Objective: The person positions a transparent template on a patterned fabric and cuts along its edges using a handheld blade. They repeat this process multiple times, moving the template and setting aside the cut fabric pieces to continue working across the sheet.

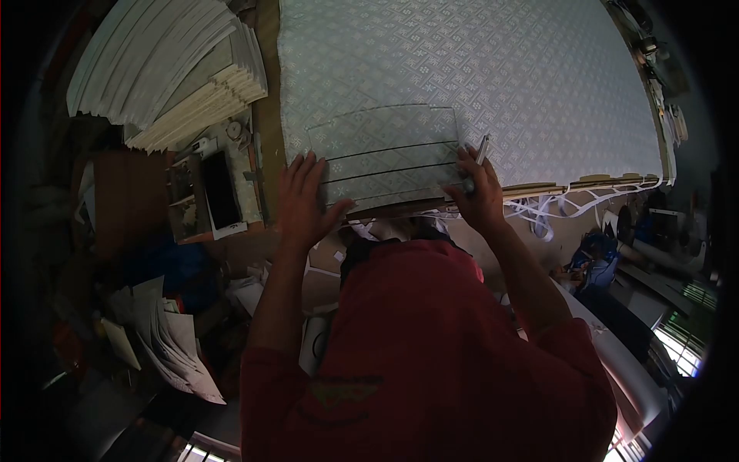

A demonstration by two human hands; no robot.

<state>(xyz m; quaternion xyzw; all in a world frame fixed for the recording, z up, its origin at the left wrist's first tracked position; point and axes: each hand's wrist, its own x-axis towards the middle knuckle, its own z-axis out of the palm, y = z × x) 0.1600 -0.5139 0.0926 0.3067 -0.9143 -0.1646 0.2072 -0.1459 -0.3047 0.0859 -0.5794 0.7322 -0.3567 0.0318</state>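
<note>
A pale patterned fabric sheet (539, 92) covers the table. At its near edge lies a flat panel (385, 171) with the same pattern, a curved top edge and dark lines running across it. My left hand (306, 196) rests flat on the panel's left edge, thumb and fingers apart. At the right edge is my right hand (483, 192), with a slim silver pen-like tool (483, 148) pointing up from between its fingers. I cannot tell whether the tool is a pen or a knife. The right fingertips are right at the panel's edge.
Tall stacks of cut white sheets (162, 58) stand at the left. Below them are a dark phone-like slab (221, 189) and a small wooden box (183, 199). White trimmed strips (543, 215) hang off the table's near right edge. More loose sheets (173, 339) lie lower left.
</note>
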